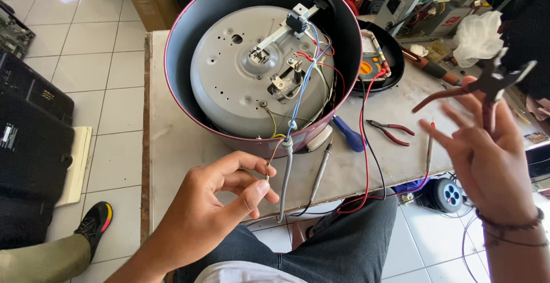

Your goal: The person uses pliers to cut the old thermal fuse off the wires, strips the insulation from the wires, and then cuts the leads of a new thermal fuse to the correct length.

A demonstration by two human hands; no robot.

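left hand (215, 203): grip pinched shut, thumb and forefinger grasping the bare end of a thin brown wire (272, 156), low centre, over the front edge of the counter (177, 145)
brown wire: runs from the cooker's lower rim down into the left fingers, slightly curved, near the grey cable
right hand (492, 157): raised at right, palm toward the camera, fingers spread; grip loosely clenched on pliers (490, 82), one handle seems tucked between the fingers, exact hold hard to tell
pliers: dark head up, reddish-brown handles, tilted, held above the counter's right edge
cooker (258, 59): upturned round appliance, maroon outer shell, grey metal base plate exposed, sits at centre back of the counter
wiring: blue, red, yellow and white leads cross the base plate, gathering at the lower rim
grey cable (285, 180): sleeved, hangs from the rim over the counter's front edge, just right of the left hand
multimeter (372, 62): lies in a black round pan right of the cooker; red and black leads trail off the counter
probe (321, 168): grey, lies on the counter beside the grey cable
screwdriver (348, 135): blue handle, just right of the cooker
small pliers (391, 129): red handles, on the counter, apart from both hands
extension reel (446, 194): round, on the tiled floor at right
shoe (94, 221): black with orange, another person's, bottom left
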